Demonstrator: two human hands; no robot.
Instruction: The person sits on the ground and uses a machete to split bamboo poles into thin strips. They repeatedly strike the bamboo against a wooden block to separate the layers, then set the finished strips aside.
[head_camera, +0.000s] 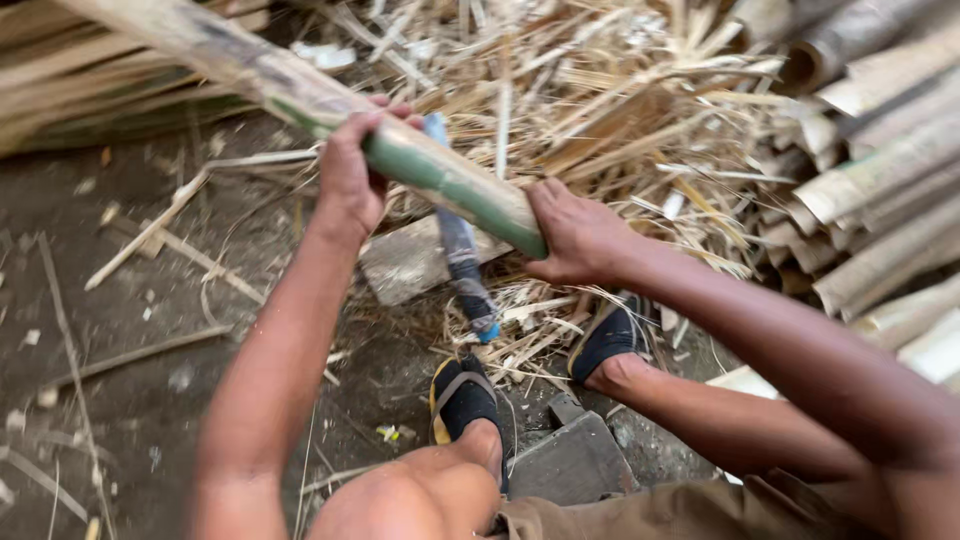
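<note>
Bare dirt ground (120, 330), littered with thin slivers, lies under a seated person seen from above. Both hands grip a green bamboo pole (440, 180) that runs diagonally from the upper left; its far end is cut off by the frame edge. The left hand (350, 175) is closed around the pole higher up, fingers wrapped over its top. The right hand (575, 235) is clenched around the pole's near, lower end, hiding that tip. Beneath the pole lies a blue-handled tool (462, 250), partly hidden by it, so its blade is hard to make out. Under the pole also sits a flat grey stone (405, 262). Behind the pole spreads a heap of pale bamboo shavings (600, 100); to its right are stacked split bamboo pieces (880, 190). Below the pole, two feet in black sandals (465, 400) rest on the ground.
</note>
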